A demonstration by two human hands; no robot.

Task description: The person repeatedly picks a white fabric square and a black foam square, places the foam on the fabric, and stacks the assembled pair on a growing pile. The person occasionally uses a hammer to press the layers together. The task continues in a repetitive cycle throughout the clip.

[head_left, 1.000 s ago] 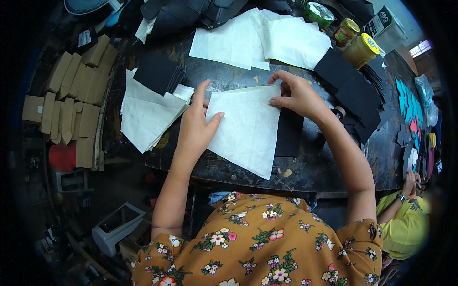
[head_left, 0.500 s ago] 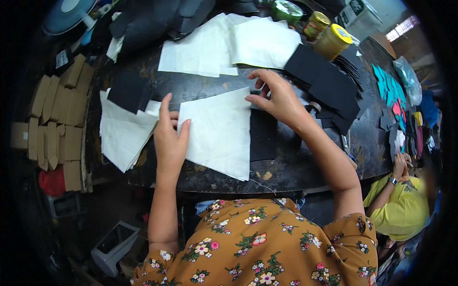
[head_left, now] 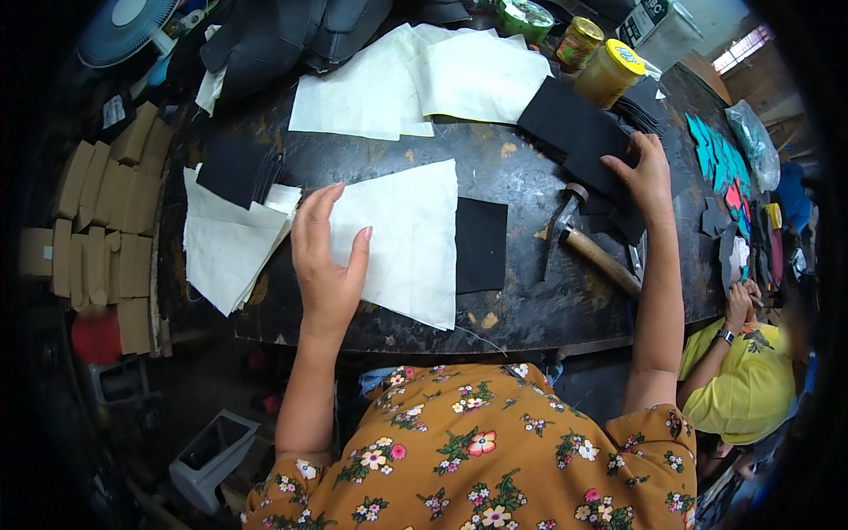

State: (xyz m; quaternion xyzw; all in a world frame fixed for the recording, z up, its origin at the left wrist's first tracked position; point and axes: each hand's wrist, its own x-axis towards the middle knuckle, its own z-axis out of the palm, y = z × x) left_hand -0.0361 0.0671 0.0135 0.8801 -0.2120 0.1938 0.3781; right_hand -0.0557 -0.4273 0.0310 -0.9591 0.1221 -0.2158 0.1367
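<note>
A stack of white cloth pieces [head_left: 402, 243] lies in front of me on the dark table. A black piece [head_left: 481, 246] sticks out from its right side. At the cloth's left edge is my left hand [head_left: 331, 261], open, thumb apart from the fingers. My right hand [head_left: 649, 177] is at the right edge of a pile of black pieces [head_left: 587, 146], thumb and fingers spread and nothing seen between them. Below that pile lies a hammer [head_left: 601, 259] with a wooden handle. More white cloth [head_left: 234, 243] and black squares [head_left: 234, 168] lie to the left.
White sheets [head_left: 481, 75] lie at the back beside a yellow-lidded jar [head_left: 609, 72] and a tin [head_left: 579, 44]. Cardboard boxes [head_left: 132, 238] stand left, near a fan [head_left: 124, 26]. Teal pieces [head_left: 714, 159] lie far right, near a person in a yellow shirt [head_left: 738, 380].
My right hand has moved right, from the white cloth's upper corner to the black pile, uncovering the hammer. My left hand has shifted slightly right over the cloth's edge.
</note>
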